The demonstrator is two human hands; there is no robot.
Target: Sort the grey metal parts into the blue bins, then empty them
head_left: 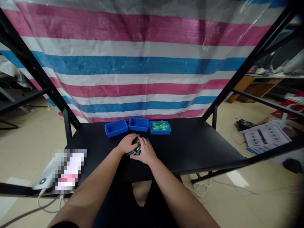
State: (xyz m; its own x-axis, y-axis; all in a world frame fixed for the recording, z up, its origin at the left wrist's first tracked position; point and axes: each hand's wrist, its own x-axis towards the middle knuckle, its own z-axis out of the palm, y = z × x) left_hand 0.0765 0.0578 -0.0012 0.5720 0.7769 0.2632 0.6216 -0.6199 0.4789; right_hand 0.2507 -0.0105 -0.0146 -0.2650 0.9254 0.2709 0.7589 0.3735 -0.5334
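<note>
A heap of small grey metal pieces (135,152), too small to name surely but screw-like, lies on the black table top (190,148). My left hand (128,143) curls around its left and far side. From the right, my right hand (146,152) cups the same heap, thumb toward me and fingers bent over it. The two hands nearly meet at the far side, and their fingers hide part of the pieces. Just beyond them stand a left blue bin (116,129) and a middle blue bin (138,128), both with nothing visible inside.
A third blue bin (160,133) at the right holds green-tinted plastic packets (159,126). A white power bank (48,175) and a blurred-out phone (71,171) with cables are at the table's left edge. Black frame bars flank the table; a striped sheet (142,65) hangs behind.
</note>
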